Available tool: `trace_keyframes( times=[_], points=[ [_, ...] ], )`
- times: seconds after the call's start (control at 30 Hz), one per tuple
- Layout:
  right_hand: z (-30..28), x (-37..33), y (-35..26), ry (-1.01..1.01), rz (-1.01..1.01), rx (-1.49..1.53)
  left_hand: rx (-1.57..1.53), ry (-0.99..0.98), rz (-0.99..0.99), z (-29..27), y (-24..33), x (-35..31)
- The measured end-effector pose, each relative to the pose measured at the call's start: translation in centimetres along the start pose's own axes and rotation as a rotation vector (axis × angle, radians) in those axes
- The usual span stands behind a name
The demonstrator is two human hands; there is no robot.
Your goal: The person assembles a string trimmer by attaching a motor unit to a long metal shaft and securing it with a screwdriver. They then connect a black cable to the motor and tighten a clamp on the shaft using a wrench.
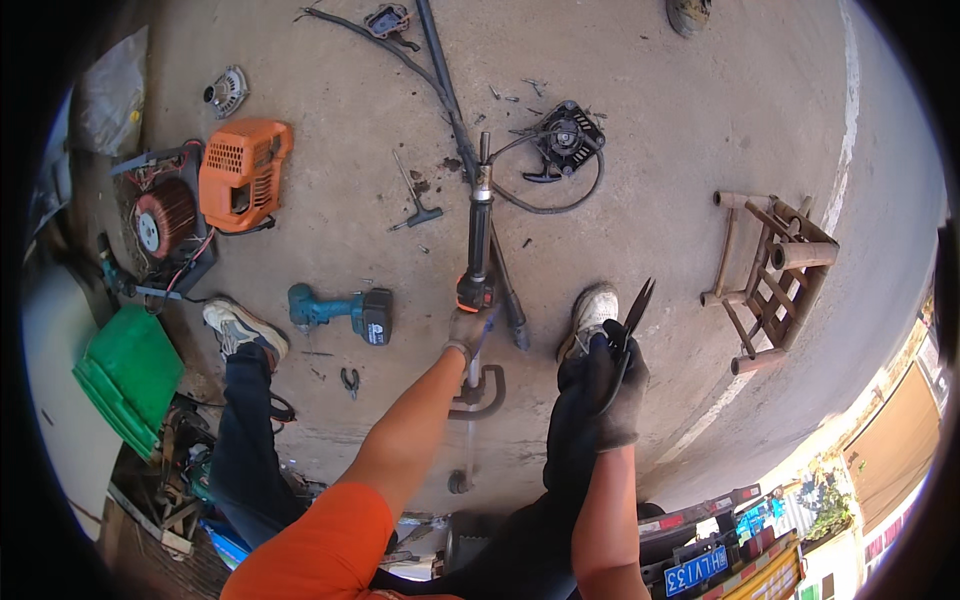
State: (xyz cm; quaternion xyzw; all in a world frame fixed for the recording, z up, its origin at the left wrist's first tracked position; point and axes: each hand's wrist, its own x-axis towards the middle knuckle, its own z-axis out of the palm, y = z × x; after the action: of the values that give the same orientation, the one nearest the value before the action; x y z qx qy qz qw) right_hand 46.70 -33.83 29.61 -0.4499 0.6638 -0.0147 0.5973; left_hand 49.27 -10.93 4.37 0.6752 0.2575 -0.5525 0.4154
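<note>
My left hand (pixel 466 328), in a grey work glove, is closed around a long metal trimmer shaft (pixel 474 370), just below its black ribbed grip (pixel 480 238) and orange-and-black throttle control (pixel 474 291). The shaft runs up and down the middle of the view, with a black loop handle (pixel 492 394) below my hand. At right, over my right leg, my gloved right hand (pixel 624 400) grips a pair of black scissors (pixel 638 308), blades pointing up and away. The fingers partly hide the scissor handles. A black pole (pixel 451 100) lies on the ground behind the grip.
Around me lie a teal cordless drill (pixel 340 314), pliers (pixel 350 381), a T-handle wrench (pixel 416 205), an orange engine cover (pixel 243 175) and a black starter assembly (pixel 570 139) with a cable. A wooden stool (pixel 772 275) is tipped over at right; a green bin (pixel 130 375) stands at left.
</note>
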Motion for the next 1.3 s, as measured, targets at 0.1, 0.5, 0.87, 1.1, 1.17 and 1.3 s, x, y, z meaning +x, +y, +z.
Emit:
trace_keyframes(
  times=[0.1, 0.5, 0.87, 1.1, 1.17, 1.3],
  points=[
    [-1.4, -1.1, 0.1, 0.257, 0.018, 0.047, -0.100, -0.013, 0.060, -2.8, 5.9, -10.1],
    [-22.4, -18.1, -9.9, 0.245, -0.266, -0.039, -0.200, 0.284, 0.396, -12.7, 8.5, -33.5],
    [-44.5, -14.4, -15.5, -0.059, 0.060, -0.315, 0.158, 0.565, 0.474, -11.5, 8.5, -40.0],
    [-39.8, -15.6, -20.7, -0.234, 0.198, -0.457, 0.418, 0.711, 0.311, -12.1, 8.9, -39.2],
    [-38.6, -15.2, -20.4, -0.301, 0.163, -0.572, 0.440, 0.679, 0.173, -10.7, 16.7, -45.0],
    [-32.0, -12.2, -24.0, -0.445, -0.026, -0.894, 0.291, 0.622, 0.175, -12.2, 12.1, -41.7]
  ],
)
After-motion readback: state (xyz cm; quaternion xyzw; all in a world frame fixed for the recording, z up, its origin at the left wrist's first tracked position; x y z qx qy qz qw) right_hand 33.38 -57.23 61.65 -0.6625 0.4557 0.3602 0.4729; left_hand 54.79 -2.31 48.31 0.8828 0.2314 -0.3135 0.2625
